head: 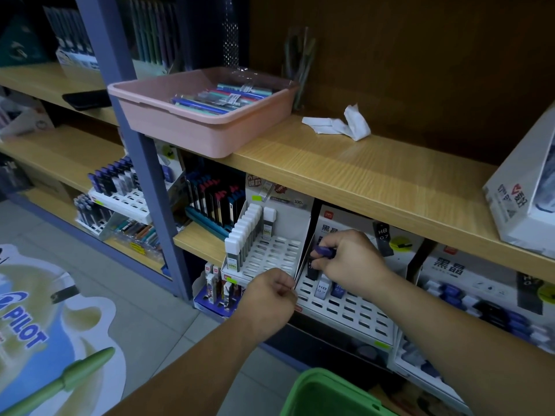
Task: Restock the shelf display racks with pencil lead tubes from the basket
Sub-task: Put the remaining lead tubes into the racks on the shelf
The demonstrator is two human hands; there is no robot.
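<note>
White-capped pencil lead tubes [243, 244] stand in a row along the left side of a white slotted cardboard display rack [271, 253], whose front right corner the left hand [270, 295] pinches. Just right of it, the right hand [348, 259] grips a purple-capped lead tube [322, 253] over a second white slotted rack [345, 307]. A green plastic basket [324, 394] sits below.

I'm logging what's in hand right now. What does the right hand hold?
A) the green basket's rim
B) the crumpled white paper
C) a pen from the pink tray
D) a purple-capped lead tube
D: the right hand pinches a purple-capped lead tube just above the white slotted rack.
</note>
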